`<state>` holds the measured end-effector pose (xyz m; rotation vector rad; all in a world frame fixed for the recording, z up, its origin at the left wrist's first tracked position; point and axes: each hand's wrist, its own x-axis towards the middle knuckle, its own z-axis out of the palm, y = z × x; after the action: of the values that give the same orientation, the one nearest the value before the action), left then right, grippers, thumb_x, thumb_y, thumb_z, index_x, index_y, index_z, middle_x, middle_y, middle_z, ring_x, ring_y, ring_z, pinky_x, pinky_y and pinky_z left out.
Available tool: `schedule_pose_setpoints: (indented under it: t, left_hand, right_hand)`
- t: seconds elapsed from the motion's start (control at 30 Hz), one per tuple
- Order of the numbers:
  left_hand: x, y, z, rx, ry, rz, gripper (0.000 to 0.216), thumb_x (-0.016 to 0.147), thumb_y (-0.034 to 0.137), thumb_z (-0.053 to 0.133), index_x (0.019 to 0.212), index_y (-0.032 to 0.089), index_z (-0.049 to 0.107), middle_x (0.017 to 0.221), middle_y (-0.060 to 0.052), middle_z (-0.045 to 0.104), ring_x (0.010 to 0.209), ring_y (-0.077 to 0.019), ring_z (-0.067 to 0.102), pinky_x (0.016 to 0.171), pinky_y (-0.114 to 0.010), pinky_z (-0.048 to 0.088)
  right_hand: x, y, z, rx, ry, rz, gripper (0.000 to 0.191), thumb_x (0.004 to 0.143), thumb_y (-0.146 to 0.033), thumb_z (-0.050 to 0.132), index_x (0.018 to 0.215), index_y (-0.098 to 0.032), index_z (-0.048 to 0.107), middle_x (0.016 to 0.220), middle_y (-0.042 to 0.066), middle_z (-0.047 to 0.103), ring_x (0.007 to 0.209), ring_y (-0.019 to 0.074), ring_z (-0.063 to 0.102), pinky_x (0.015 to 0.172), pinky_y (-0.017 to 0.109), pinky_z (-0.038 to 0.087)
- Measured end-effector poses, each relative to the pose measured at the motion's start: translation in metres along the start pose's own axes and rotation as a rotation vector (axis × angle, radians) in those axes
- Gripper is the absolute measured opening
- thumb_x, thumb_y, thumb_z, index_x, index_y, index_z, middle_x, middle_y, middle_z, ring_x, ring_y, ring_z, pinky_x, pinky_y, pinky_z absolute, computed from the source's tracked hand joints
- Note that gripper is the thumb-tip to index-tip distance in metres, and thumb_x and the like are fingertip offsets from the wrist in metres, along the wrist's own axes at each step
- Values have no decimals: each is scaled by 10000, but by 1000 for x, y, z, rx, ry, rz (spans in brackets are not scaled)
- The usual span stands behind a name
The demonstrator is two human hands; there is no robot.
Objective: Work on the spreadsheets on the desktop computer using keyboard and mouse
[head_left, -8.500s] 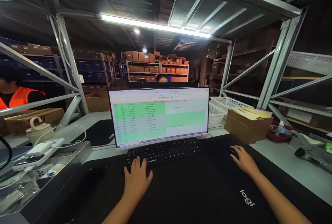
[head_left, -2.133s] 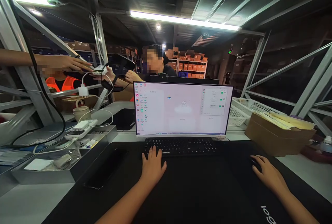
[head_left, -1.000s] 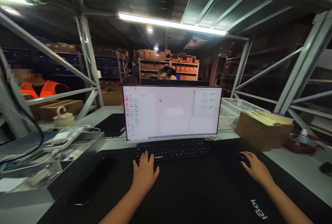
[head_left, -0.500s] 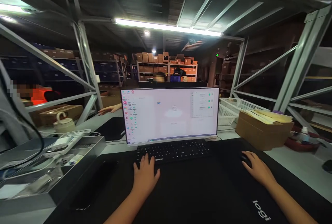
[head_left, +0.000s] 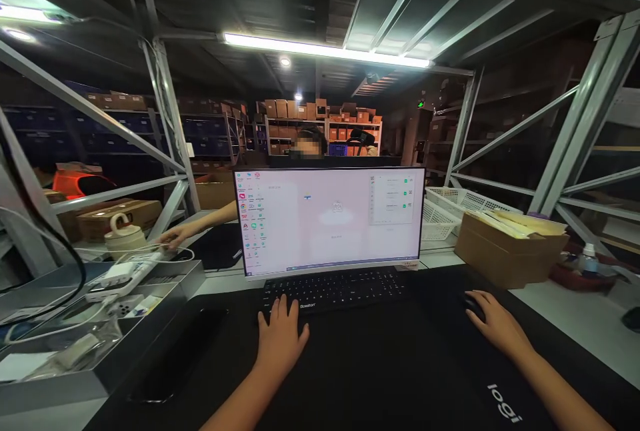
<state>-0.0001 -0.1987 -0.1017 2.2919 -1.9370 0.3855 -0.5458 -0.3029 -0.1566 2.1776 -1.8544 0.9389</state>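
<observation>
My left hand (head_left: 281, 332) lies with fingers spread, its fingertips on the lower left keys of a black keyboard (head_left: 345, 290). My right hand (head_left: 497, 323) rests over a black computer mouse (head_left: 474, 308), fingers curved round it; the palm hides part of the mouse. Both forearms lie on a large black desk mat (head_left: 375, 364) with "logi" printed on it. Behind the keyboard stands a lit monitor (head_left: 330, 218) showing desktop icons at its left and a small window at its upper right.
On the left, a grey tray (head_left: 150, 331) holds a power strip (head_left: 125, 274) and cables; a black phone (head_left: 180, 354) lies beside it. A co-worker's hand (head_left: 175, 236) reaches to the strip. Right stand a cardboard box (head_left: 505, 254), white baskets (head_left: 437, 221) and a spray bottle (head_left: 589, 261).
The co-worker's hand has moved left and down to the power strip, and their head has risen behind the monitor. My two hands have stayed in place.
</observation>
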Motion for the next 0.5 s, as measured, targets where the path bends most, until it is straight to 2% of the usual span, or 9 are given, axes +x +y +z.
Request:
schedule_pose_setpoints:
  t: [0.23, 0.5]
  left_hand:
    - [3, 0, 3, -2, 1, -5, 588, 913, 338, 360, 1451, 124, 463, 1571, -205, 358, 1458, -355, 311, 1142, -645, 249]
    - [3, -1, 6, 30, -3, -4, 574, 930, 348, 370, 1456, 135, 454, 1576, -201, 349, 1459, -350, 311, 1140, -633, 255]
  right_hand:
    - [0, -18, -15, -39, -48, 49, 448, 863, -420, 476, 1268, -261, 581, 1335, 90, 575, 1190, 257, 595, 1029, 436, 484]
    - [-3, -16, -12, -24, -33, 33, 451, 861, -436, 466, 1258, -258, 581, 1327, 98, 578, 1197, 264, 594, 1041, 446, 475]
